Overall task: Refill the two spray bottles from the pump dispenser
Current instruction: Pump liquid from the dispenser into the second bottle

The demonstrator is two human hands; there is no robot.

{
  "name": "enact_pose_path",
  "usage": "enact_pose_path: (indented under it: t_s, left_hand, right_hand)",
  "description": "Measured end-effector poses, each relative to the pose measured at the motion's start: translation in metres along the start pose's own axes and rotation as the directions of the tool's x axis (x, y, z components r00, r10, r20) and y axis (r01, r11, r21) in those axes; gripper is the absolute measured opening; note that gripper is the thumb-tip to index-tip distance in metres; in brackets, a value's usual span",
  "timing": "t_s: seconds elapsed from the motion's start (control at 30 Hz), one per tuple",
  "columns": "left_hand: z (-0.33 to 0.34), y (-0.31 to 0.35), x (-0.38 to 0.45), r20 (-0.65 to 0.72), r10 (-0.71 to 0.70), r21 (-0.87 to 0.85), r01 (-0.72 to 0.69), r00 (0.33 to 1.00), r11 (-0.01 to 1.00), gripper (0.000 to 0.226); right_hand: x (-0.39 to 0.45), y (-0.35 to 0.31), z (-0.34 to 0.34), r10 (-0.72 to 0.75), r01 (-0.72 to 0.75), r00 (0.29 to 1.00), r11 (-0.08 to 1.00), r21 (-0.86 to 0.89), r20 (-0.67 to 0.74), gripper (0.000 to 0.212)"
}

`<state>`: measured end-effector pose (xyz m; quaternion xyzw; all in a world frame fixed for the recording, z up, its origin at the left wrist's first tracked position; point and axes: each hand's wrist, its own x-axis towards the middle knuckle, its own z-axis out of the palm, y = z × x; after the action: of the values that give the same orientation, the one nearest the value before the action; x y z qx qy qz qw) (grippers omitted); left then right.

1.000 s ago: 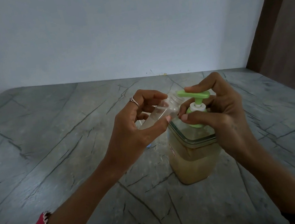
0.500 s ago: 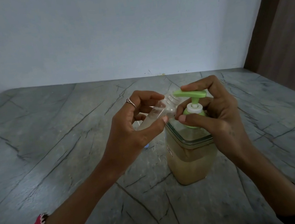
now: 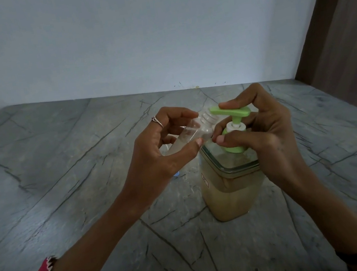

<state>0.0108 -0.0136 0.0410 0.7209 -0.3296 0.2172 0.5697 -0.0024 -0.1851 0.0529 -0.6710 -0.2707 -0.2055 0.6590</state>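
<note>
Pumping step is underway. Left hand (image 3: 163,151) is pinching a clear spray bottle (image 3: 186,135) between thumb and fingers, tilting it so the threaded neck is sitting right under the nozzle tip of the green pump head (image 3: 230,112). Right hand (image 3: 261,128) is curling round the pump: index finger is lying on top of the head, thumb is bracing at the collar below. Pump dispenser (image 3: 230,187) is standing upright on the grey marble counter (image 3: 63,174), roughly half full of tan liquid. Bottle is looking only partly filled, judging by the faint liquid low in it.

To do it well: keeping the neck touching the nozzle, pressing slow full strokes, holding the dispenser steady so it isn't tipping. Spill risk if the mouth is drifting off. Second spray bottle isn't clearly showing; small blue bit (image 3: 176,174) behind the left wrist, can't tell what.
</note>
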Motion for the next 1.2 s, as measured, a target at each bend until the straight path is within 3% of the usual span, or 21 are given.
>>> enact_pose_path:
  t_s: [0.17, 0.5, 0.87, 1.2]
  left_hand:
    - [0.0, -0.001, 0.0, 0.003, 0.003, -0.004, -0.003, 1.0, 1.0, 0.028]
    - [0.0, -0.002, 0.001, -0.011, 0.016, -0.006, -0.016, 1.0, 1.0, 0.03]
    - [-0.003, 0.0, 0.002, -0.05, 0.052, 0.069, -0.049, 0.997, 0.996, 0.033]
    - [-0.004, -0.002, 0.003, -0.037, 0.105, 0.106, -0.1, 0.994, 0.989, 0.036]
  right_hand:
    - [0.004, 0.001, -0.001, 0.01, -0.01, 1.0, 1.0, -0.009, 0.003, 0.025]
    - [-0.004, 0.004, -0.001, -0.015, 0.014, 0.998, 1.0, 0.018, 0.055, 0.034]
    - [-0.008, 0.004, 0.0, -0.074, 0.091, 0.993, 0.976, -0.195, 0.092, 0.045]
    - [-0.006, 0.002, 0.002, -0.046, 0.044, 0.999, 0.992, -0.116, -0.016, 0.033]
